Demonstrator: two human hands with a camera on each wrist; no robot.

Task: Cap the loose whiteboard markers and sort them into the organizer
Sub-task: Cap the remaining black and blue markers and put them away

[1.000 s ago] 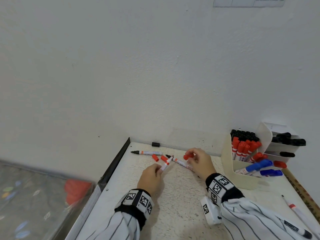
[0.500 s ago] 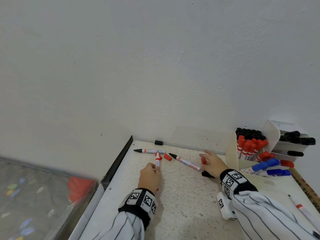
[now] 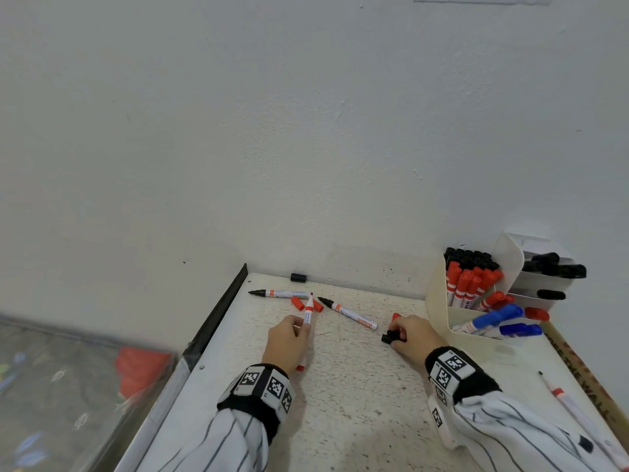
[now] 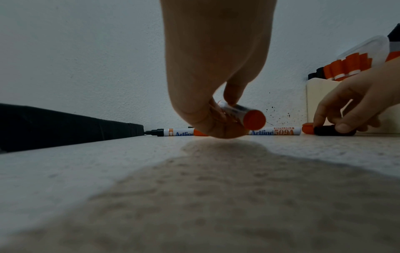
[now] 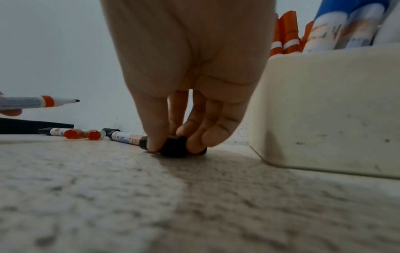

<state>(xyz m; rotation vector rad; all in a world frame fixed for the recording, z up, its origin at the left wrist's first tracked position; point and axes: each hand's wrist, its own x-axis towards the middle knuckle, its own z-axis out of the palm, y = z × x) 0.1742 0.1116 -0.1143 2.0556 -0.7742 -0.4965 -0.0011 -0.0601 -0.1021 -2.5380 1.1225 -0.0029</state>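
Change: whereas a second ago it held a red cap by the markers, the right hand (image 3: 410,333) now pinches a black plastic cap (image 5: 174,148) on the table.
Left hand (image 3: 287,342): still grips the uncapped red-banded white marker (image 3: 308,313), tip raised.
Meaning: a black cap suggests a mismatch.

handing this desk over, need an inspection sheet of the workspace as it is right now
surface: white speckled tabletop, a dark strip along its left edge.
job's things: two uncapped markers lie near the wall; loose red caps beside them; organizer at right holds red, black and blue markers.
clutter: a black cap by the wall; another marker at the near right.
hands: left hand grips an uncapped red-banded marker; right hand pinches a black cap on the table.
cables: nothing seen.
surroundings: plain white wall.
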